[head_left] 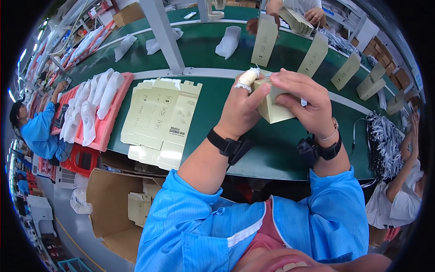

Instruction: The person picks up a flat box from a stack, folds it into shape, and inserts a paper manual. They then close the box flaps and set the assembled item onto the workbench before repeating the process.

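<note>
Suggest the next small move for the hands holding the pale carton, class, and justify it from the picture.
Probably press the end flap closed. Both the left hand and the right hand grip the pale carton above the green belt, thumbs at its near edge; finished cartons already stand upright farther along.

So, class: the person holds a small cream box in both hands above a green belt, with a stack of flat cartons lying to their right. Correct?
Not quite. The head view shows the stack of flat cartons to their left, not right. The rest holds: both the left hand and right hand grip the box above the green belt.
</note>
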Action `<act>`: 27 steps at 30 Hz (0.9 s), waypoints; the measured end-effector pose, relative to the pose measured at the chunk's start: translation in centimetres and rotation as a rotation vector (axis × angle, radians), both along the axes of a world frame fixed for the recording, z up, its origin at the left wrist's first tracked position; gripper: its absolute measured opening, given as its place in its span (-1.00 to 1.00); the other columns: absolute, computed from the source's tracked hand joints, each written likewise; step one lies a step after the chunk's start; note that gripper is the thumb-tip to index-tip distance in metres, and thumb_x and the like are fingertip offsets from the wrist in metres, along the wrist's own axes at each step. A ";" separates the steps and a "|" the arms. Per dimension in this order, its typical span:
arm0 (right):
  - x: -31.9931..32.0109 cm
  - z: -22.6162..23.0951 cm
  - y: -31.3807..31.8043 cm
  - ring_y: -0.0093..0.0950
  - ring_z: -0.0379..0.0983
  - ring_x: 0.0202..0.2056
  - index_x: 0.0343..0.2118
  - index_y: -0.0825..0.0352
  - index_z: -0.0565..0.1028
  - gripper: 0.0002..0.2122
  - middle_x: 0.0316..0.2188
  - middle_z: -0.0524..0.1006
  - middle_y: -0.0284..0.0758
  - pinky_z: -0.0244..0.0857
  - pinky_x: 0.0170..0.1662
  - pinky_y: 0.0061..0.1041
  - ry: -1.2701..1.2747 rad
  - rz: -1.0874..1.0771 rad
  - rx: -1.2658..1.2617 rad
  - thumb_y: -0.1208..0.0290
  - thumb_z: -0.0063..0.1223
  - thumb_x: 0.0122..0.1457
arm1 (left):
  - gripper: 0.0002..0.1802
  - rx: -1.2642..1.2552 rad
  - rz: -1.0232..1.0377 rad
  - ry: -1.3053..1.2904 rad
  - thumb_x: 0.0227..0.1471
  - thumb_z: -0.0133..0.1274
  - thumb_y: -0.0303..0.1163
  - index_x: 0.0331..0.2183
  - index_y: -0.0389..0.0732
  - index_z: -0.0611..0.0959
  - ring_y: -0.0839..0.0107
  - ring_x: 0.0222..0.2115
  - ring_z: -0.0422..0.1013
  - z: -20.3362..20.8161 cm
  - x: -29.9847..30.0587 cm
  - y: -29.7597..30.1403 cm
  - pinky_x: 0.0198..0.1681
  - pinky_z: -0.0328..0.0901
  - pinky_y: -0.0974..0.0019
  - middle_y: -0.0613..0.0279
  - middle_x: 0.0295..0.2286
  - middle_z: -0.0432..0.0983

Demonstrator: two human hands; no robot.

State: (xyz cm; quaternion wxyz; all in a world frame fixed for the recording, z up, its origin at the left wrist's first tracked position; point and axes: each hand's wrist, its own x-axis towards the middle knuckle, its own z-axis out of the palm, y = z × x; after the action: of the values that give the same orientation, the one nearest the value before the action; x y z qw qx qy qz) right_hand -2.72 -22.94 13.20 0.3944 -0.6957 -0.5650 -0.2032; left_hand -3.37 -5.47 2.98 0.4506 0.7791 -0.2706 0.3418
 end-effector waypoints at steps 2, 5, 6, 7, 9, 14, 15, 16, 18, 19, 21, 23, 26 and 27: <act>0.4 -0.3 -0.5 -0.31 0.43 -0.11 -0.16 0.35 0.50 -0.65 -0.19 0.51 -0.22 0.23 0.06 -0.28 0.017 -0.007 -0.003 0.64 0.14 -0.11 | -0.07 -0.031 0.017 -0.013 -0.43 0.21 -0.67 0.01 0.16 0.23 -0.01 -0.23 0.34 0.2 -0.2 -0.3 -0.23 0.32 0.13 0.02 -0.19 0.35; 0.4 -0.3 -1.0 -0.29 0.40 -0.07 -0.14 0.34 0.48 -0.62 -0.15 0.49 -0.21 0.21 0.08 -0.28 0.056 -0.026 -0.013 0.60 0.17 -0.12 | -0.03 -0.068 0.034 -0.307 -0.43 0.22 -0.67 0.03 0.15 0.19 -0.02 -0.20 0.33 0.9 -0.5 -0.8 -0.19 0.30 0.12 0.00 -0.16 0.33; 0.0 0.3 -0.9 -0.29 0.38 -0.04 -0.13 0.34 0.47 -0.60 -0.13 0.47 -0.20 0.20 0.08 -0.29 0.089 -0.009 -0.044 0.59 0.19 -0.13 | -0.02 -0.088 0.043 -0.451 -0.43 0.22 -0.66 0.04 0.14 0.17 -0.02 -0.18 0.33 1.0 -0.7 -1.0 -0.17 0.29 0.12 -0.01 -0.15 0.32; -0.6 1.1 -0.8 -0.28 0.35 -0.02 -0.11 0.33 0.46 -0.57 -0.11 0.45 -0.20 0.19 0.08 -0.29 0.121 0.005 -0.074 0.58 0.21 -0.15 | -0.02 -0.090 0.040 -0.444 -0.43 0.22 -0.66 0.04 0.14 0.17 -0.02 -0.18 0.33 0.7 -0.6 -0.8 -0.17 0.29 0.12 -0.01 -0.15 0.32; -1.3 1.5 -0.5 -0.27 0.33 0.00 -0.10 0.33 0.45 -0.55 -0.08 0.43 -0.20 0.19 0.08 -0.30 0.161 0.019 -0.106 0.56 0.23 -0.17 | 0.03 -0.088 0.003 -0.230 -0.41 0.24 -0.63 0.09 0.12 0.09 -0.01 -0.16 0.32 -0.1 0.5 0.3 -0.14 0.28 0.11 -0.02 -0.12 0.31; -0.5 0.5 -2.1 -0.29 0.29 0.00 -0.02 0.25 0.37 -0.41 -0.06 0.37 -0.27 0.22 0.05 -0.35 -0.085 -0.136 -0.013 0.58 0.24 -0.24 | 0.08 -0.057 0.489 -0.243 -0.30 0.29 -0.48 0.16 -0.02 -0.04 0.06 -0.11 0.31 2.3 -1.1 -1.4 -0.07 0.24 0.12 0.00 -0.07 0.28; 0.0 -0.1 -2.5 -0.28 0.30 0.00 -0.01 0.27 0.36 -0.40 -0.06 0.37 -0.26 0.20 0.06 -0.33 -0.208 -0.147 0.055 0.59 0.24 -0.25 | 0.08 -0.052 0.483 -0.228 -0.30 0.29 -0.48 0.16 -0.02 -0.04 0.06 -0.11 0.31 2.9 -1.7 -1.3 -0.07 0.24 0.12 0.00 -0.07 0.28; 0.3 -0.8 -2.7 -0.27 0.30 0.00 0.00 0.28 0.35 -0.38 -0.07 0.37 -0.26 0.19 0.06 -0.32 -0.329 -0.160 0.122 0.60 0.24 -0.26 | 0.09 -0.457 0.074 0.070 -0.27 0.29 -0.43 0.16 -0.08 -0.07 0.09 -0.10 0.30 3.5 -2.0 -0.9 -0.06 0.23 0.13 0.00 -0.06 0.28; 0.0 -2.8 -3.1 -0.27 0.29 0.01 0.01 0.26 0.33 -0.35 -0.05 0.35 -0.26 0.18 0.08 -0.32 -0.360 -0.135 -0.054 0.60 0.25 -0.28 | 0.11 -1.239 -0.779 0.696 -0.22 0.30 -0.34 0.17 -0.18 -0.13 0.15 -0.08 0.30 3.5 -2.4 -0.4 -0.02 0.21 0.15 -0.01 -0.04 0.26; -0.2 -3.8 -3.3 -0.27 0.28 0.01 0.03 0.24 0.30 -0.32 -0.04 0.34 -0.26 0.18 0.09 -0.32 -0.409 -0.093 -0.222 0.60 0.26 -0.29 | 0.11 -1.253 -0.777 0.723 -0.22 0.30 -0.34 0.17 -0.18 -0.13 0.15 -0.08 0.30 2.9 -2.3 -0.4 -0.02 0.21 0.15 -0.01 -0.04 0.26; 0.1 -4.5 -3.6 -0.27 0.28 0.02 0.05 0.23 0.28 -0.29 -0.03 0.33 -0.27 0.17 0.10 -0.32 -0.452 -0.033 -0.385 0.60 0.26 -0.31 | 0.10 -1.039 -0.380 0.677 -0.20 0.29 -0.31 0.16 -0.26 -0.13 0.20 -0.06 0.28 2.4 -1.5 0.3 0.00 0.19 0.19 -0.02 -0.04 0.26; 1.3 -4.9 -5.8 -0.26 0.26 0.02 0.01 0.22 0.31 -0.33 -0.03 0.32 -0.27 0.15 0.11 -0.34 -0.162 -0.217 -0.451 0.60 0.27 -0.30 | 0.10 -0.923 -0.201 0.657 -0.18 0.29 -0.29 0.15 -0.30 -0.13 0.23 -0.05 0.27 1.9 -0.9 0.5 0.01 0.18 0.20 -0.03 -0.04 0.25; 3.2 -6.3 -8.8 -0.31 0.26 0.01 -0.06 0.23 0.37 -0.44 -0.06 0.33 -0.27 0.14 0.10 -0.39 0.097 -0.372 -0.472 0.58 0.26 -0.25 | 0.05 -0.850 -0.185 0.535 -0.19 0.29 -0.31 0.13 -0.35 -0.06 0.28 -0.06 0.28 2.4 -0.7 0.1 0.02 0.19 0.25 -0.08 -0.06 0.27; 4.2 -7.4 -9.5 -0.35 0.26 -0.01 -0.12 0.25 0.41 -0.52 -0.08 0.34 -0.28 0.14 0.09 -0.43 0.222 -0.414 -0.467 0.56 0.25 -0.21 | 0.05 -0.850 -0.189 0.536 -0.19 0.29 -0.31 0.13 -0.35 -0.06 0.28 -0.06 0.28 2.3 -0.5 0.1 0.02 0.19 0.25 -0.08 -0.06 0.27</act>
State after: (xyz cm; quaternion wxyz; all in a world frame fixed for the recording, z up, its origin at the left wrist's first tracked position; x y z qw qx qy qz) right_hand 1.50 -32.44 5.76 0.2338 -0.8852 -0.3965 -0.0667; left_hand -3.88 -5.35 5.28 0.8103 0.5591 -0.0519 0.1677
